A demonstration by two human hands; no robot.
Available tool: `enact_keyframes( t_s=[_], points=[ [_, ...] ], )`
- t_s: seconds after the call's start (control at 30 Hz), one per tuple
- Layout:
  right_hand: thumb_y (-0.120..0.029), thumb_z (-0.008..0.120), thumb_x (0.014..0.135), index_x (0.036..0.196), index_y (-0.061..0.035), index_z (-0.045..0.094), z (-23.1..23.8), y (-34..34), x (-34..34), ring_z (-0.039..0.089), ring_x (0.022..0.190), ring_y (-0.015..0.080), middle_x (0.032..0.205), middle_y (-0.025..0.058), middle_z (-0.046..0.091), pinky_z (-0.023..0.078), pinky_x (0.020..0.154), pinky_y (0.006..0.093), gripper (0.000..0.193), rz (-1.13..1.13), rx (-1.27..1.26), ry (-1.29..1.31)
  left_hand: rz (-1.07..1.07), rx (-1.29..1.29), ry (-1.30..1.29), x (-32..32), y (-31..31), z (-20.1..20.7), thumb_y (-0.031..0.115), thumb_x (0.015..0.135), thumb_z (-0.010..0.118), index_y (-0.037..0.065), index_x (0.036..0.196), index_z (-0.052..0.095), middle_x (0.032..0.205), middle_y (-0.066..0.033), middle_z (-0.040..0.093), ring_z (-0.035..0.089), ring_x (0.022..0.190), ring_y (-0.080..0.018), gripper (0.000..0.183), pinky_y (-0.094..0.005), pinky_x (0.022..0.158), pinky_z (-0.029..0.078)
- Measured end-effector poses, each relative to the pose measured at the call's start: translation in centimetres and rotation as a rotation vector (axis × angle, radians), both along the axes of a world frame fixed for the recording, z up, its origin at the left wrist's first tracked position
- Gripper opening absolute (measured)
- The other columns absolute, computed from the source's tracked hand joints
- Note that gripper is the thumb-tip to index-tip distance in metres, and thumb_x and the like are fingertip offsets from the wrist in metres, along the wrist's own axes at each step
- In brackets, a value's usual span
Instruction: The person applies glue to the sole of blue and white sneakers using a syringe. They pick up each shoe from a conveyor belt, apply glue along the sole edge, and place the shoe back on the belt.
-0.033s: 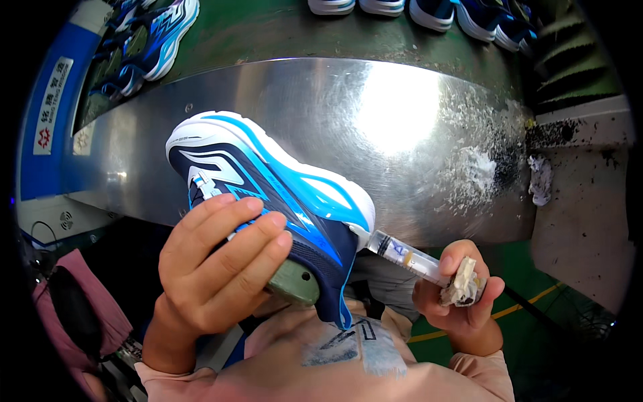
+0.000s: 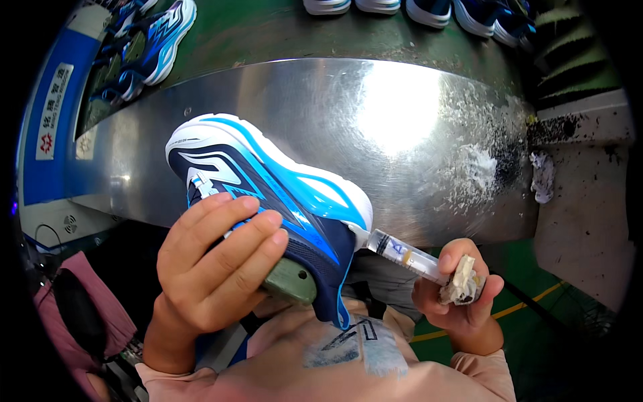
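My left hand (image 2: 218,261) is wrapped around the upper of a navy, blue and white sports shoe (image 2: 281,177), which lies on its side with the sole edge turned up and away. A green shoe last (image 2: 291,281) shows in its opening. My right hand (image 2: 459,291) grips a clear plastic syringe (image 2: 408,258) by its plunger end, where a lump of dirty whitish material (image 2: 463,283) is stuck. The syringe's tip meets the shoe's heel, at the seam between upper and midsole. What is inside the barrel is hard to make out.
Beneath the shoe runs a shiny metal worktop (image 2: 308,94), crusted with white residue (image 2: 479,167) at its right. Several similar shoes (image 2: 429,13) stand on the green surface (image 2: 268,30) beyond, with more shoes (image 2: 164,43) at far left. A blue machine panel (image 2: 50,114) borders the left side.
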State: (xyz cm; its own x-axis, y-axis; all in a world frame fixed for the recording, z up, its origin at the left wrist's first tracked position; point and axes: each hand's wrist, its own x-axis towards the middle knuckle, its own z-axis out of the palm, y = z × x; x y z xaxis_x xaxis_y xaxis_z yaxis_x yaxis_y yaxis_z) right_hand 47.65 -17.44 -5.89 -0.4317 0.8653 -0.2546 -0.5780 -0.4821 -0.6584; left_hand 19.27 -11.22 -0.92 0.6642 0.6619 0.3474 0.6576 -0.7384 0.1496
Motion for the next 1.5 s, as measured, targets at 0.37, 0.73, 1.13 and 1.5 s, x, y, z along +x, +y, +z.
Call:
enact_keyframes(
  t_s=[0.37, 0.73, 1.13, 1.5],
  points=[
    [-0.064, 0.05, 0.084, 0.125, -0.0001, 0.038, -0.6, -0.6, -1.3, 0.04, 0.068, 0.0093, 0.084, 0.0054, 0.047, 0.033, 0.06, 0.0228, 0.077, -0.201, -0.043, 0.101, -0.323, -0.075, 0.263, 3.3, 7.9, 1.7, 0.047, 0.071, 0.069, 0.0, 0.109, 0.062, 0.089, -0.0136, 0.062, 0.061, 0.077, -0.0315, 0.061, -0.0378, 0.066, 0.05],
    [-0.061, 0.047, 0.088, 0.126, 0.0004, 0.04, 0.0, -2.2, -1.3, 0.049, 0.08, 0.0065, 0.098, 0.0049, 0.053, 0.041, 0.068, 0.0192, 0.072, -0.355, 0.034, 0.06, 0.166, -0.173, 0.264, 9.1, 2.8, 1.9, 0.011, 0.086, 0.059, -0.006, 0.126, 0.052, 0.066, -0.0152, 0.058, 0.056, 0.055, -0.0295, 0.044, -0.0364, 0.054, 0.043],
    [-0.042, 0.052, 0.094, 0.128, 0.0015, 0.038, 1.0, -4.5, -5.6, 0.05, 0.08, 0.0068, 0.1, 0.0037, 0.056, 0.043, 0.072, 0.021, 0.057, -0.461, 0.273, -0.169, 0.431, -0.22, 0.279, 11.3, 3.1, 2.6, 0.02, 0.091, 0.054, -0.009, 0.112, 0.057, 0.059, -0.0219, 0.058, 0.058, 0.053, -0.0375, 0.036, -0.0454, 0.05, 0.044],
    [-0.063, 0.029, 0.095, 0.114, -0.0103, 0.049, 0.4, -1.9, -3.8, 0.029, 0.05, 0.0069, 0.059, -0.0033, 0.035, 0.025, 0.043, 0.022, 0.06, -0.561, -0.158, 0.136, 0.222, -0.236, -0.03, 7.3, 0.7, 2.6, 0.021, 0.082, 0.064, 0.008, 0.127, 0.056, 0.118, -0.0283, 0.053, 0.055, 0.105, -0.0426, 0.047, -0.0446, 0.081, 0.048]
  ],
)
